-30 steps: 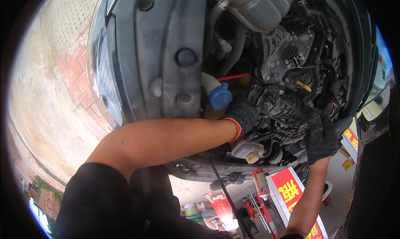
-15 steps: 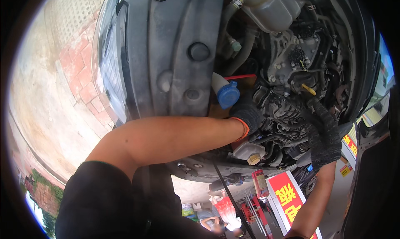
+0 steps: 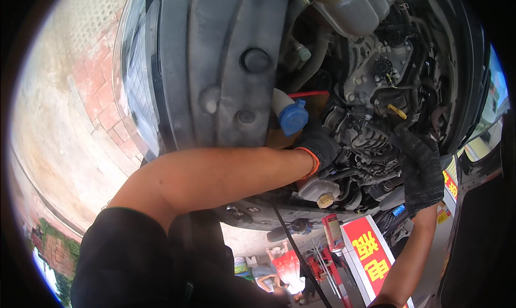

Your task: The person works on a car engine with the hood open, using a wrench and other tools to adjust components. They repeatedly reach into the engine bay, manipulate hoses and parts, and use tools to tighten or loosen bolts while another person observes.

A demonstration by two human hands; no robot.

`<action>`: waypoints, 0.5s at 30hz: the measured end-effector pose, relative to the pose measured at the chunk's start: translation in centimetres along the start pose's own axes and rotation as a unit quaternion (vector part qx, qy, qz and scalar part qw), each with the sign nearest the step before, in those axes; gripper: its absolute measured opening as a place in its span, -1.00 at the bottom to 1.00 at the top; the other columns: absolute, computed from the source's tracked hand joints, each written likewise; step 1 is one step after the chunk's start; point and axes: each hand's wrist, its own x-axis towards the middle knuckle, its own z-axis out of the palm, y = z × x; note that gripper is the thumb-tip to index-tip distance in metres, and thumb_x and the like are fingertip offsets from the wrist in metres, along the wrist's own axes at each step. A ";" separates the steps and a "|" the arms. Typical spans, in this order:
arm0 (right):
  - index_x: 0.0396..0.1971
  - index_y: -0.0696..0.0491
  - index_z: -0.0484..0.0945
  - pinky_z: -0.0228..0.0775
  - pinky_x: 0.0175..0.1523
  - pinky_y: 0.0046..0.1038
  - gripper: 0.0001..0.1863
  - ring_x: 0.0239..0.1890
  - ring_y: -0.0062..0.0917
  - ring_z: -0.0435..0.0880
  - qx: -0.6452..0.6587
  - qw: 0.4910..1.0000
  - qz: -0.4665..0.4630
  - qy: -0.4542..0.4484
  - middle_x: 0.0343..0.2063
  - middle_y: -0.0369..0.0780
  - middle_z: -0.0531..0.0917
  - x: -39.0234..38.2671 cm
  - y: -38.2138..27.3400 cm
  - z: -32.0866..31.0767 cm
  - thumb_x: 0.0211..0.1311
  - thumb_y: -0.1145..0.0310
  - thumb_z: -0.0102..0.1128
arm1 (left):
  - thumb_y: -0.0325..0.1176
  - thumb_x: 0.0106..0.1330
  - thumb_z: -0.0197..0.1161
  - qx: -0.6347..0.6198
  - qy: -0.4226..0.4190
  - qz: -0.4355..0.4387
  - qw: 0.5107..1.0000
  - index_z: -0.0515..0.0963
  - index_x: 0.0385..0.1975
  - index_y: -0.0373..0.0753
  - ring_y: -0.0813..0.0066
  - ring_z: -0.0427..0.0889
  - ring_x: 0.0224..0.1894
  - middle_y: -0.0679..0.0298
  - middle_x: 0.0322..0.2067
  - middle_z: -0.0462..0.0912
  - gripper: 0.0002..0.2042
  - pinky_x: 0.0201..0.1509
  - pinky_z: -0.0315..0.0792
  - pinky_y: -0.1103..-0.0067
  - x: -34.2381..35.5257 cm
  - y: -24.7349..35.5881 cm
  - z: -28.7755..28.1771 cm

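Note:
Both my hands, in dark knitted gloves, are down in a car's engine bay. My left hand (image 3: pixel 316 148) reaches in from the left beside the blue cap (image 3: pixel 293 118) of a white filler neck. An orange cuff circles its wrist, and its fingers are hidden among the engine parts. My right hand (image 3: pixel 421 171) lies over the far side of the engine (image 3: pixel 371 147), fingers stretched out and their tips partly lost in shadow. Just beyond those tips is a yellow pull handle (image 3: pixel 398 112). A whitish reservoir with a yellowish cap (image 3: pixel 325 200) sits below my left wrist.
A black plastic cover (image 3: pixel 226 82) runs along the car's front. A large grey tank (image 3: pixel 355 10) stands at the top. A thin black rod (image 3: pixel 301 254) rises near the fender. Beyond are a red sign (image 3: pixel 371 254), a red can (image 3: pixel 333 233) and a person in red (image 3: pixel 287 267).
The view has shifted slightly. My right hand sits a little farther right, its fingers near the yellow handle; my left hand stays deep beside the blue cap.

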 end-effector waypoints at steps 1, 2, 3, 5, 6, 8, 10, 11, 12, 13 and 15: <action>0.14 0.09 0.54 0.44 0.02 -0.51 -0.63 -0.10 -0.52 0.63 -0.061 0.996 -0.068 0.003 -0.09 -0.23 0.67 -0.1 -0.1 0.0 0.34 0.45 0.12 | -0.20 0.20 0.27 0.026 -0.016 0.017 0.999 0.32 0.10 -0.33 0.00 0.58 0.07 -0.06 -0.02 0.59 -0.47 0.13 0.43 0.34 0.1 -0.2 0.3; 0.15 0.09 0.54 0.43 0.03 -0.52 -0.62 -0.10 -0.53 0.63 -0.052 0.996 -0.072 -0.003 -0.08 -0.24 0.67 -0.3 0.1 -0.2 0.34 0.45 0.13 | -0.18 0.16 0.30 -0.121 0.024 -0.041 0.992 0.31 0.10 -0.32 0.01 0.57 0.09 -0.06 -0.01 0.59 -0.44 0.13 0.42 0.33 -0.2 -0.4 0.7; 0.16 0.10 0.53 0.42 0.04 -0.52 -0.62 -0.10 -0.54 0.62 -0.043 0.996 -0.075 -0.007 -0.08 -0.24 0.67 -0.5 0.3 -0.3 0.35 0.45 0.13 | -0.16 0.14 0.33 -0.223 0.051 -0.085 0.970 0.30 0.10 -0.32 0.02 0.56 0.10 -0.06 -0.01 0.58 -0.41 0.14 0.42 0.33 -0.3 -0.4 1.0; 0.15 0.10 0.54 0.40 0.07 -0.51 -0.62 -0.06 -0.53 0.61 -0.025 0.996 -0.081 -0.009 -0.06 -0.23 0.66 -0.5 0.7 -0.4 0.34 0.46 0.13 | -0.13 0.09 0.37 -0.383 0.114 -0.150 0.905 0.29 0.10 -0.33 0.03 0.56 0.11 -0.06 0.00 0.58 -0.36 0.14 0.41 0.33 -0.8 0.2 0.8; 0.14 0.10 0.55 0.40 0.09 -0.50 -0.63 -0.05 -0.52 0.61 -0.021 0.996 -0.085 -0.011 -0.05 -0.23 0.66 -0.6 0.8 -0.3 0.34 0.47 0.13 | -0.12 0.07 0.39 -0.439 0.139 -0.176 0.870 0.28 0.09 -0.33 0.03 0.56 0.11 -0.05 0.00 0.58 -0.34 0.14 0.41 0.33 -1.1 0.4 0.6; 0.13 0.11 0.55 0.38 0.12 -0.49 -0.63 -0.01 -0.51 0.60 -0.021 0.995 -0.096 -0.016 -0.02 -0.22 0.65 -0.6 0.8 -0.2 0.34 0.48 0.13 | -0.11 0.06 0.40 -0.411 0.147 -0.172 0.883 0.27 0.11 -0.34 0.05 0.56 0.11 -0.04 0.01 0.58 -0.32 0.14 0.41 0.35 -0.7 0.3 1.3; 0.12 0.11 0.56 0.37 0.15 -0.47 -0.64 0.02 -0.50 0.60 -0.027 0.993 -0.111 -0.025 0.00 -0.21 0.65 -0.7 0.6 -0.3 0.34 0.49 0.12 | -0.11 0.06 0.40 -0.396 0.150 -0.165 0.891 0.25 0.12 -0.36 0.07 0.56 0.11 -0.03 0.01 0.58 -0.30 0.13 0.41 0.36 -0.1 0.0 2.1; 0.11 0.11 0.56 0.36 0.17 -0.46 -0.65 0.03 -0.49 0.59 -0.033 0.992 -0.116 -0.030 0.01 -0.20 0.64 -0.7 0.5 -0.4 0.33 0.50 0.12 | -0.12 0.07 0.39 -0.393 0.147 -0.159 0.893 0.24 0.13 -0.37 0.08 0.56 0.10 -0.02 0.00 0.58 -0.30 0.13 0.41 0.37 0.3 -0.3 2.7; 0.11 0.12 0.57 0.35 0.18 -0.46 -0.65 0.05 -0.48 0.59 -0.036 0.991 -0.122 -0.037 0.02 -0.20 0.64 -0.7 0.4 -0.4 0.33 0.50 0.12 | -0.12 0.07 0.39 -0.391 0.146 -0.154 0.896 0.23 0.14 -0.38 0.09 0.56 0.10 -0.01 0.00 0.58 -0.29 0.13 0.41 0.38 0.9 -0.5 3.3; 0.10 0.12 0.57 0.35 0.20 -0.45 -0.65 0.07 -0.48 0.59 -0.036 0.990 -0.127 -0.041 0.03 -0.19 0.64 -0.7 0.2 -0.4 0.33 0.51 0.12 | -0.13 0.08 0.38 -0.394 0.154 -0.146 0.894 0.23 0.14 -0.38 0.10 0.57 0.08 0.00 -0.01 0.59 -0.29 0.12 0.42 0.38 1.3 -0.8 4.0; 0.09 0.12 0.58 0.33 0.23 -0.43 -0.66 0.10 -0.46 0.58 -0.031 0.991 -0.124 -0.046 0.05 -0.18 0.63 -0.6 0.2 -0.4 0.33 0.52 0.12 | -0.14 0.09 0.37 -0.399 0.169 -0.131 0.892 0.23 0.16 -0.36 0.11 0.58 0.06 0.01 -0.03 0.60 -0.30 0.11 0.43 0.38 1.5 -0.9 4.6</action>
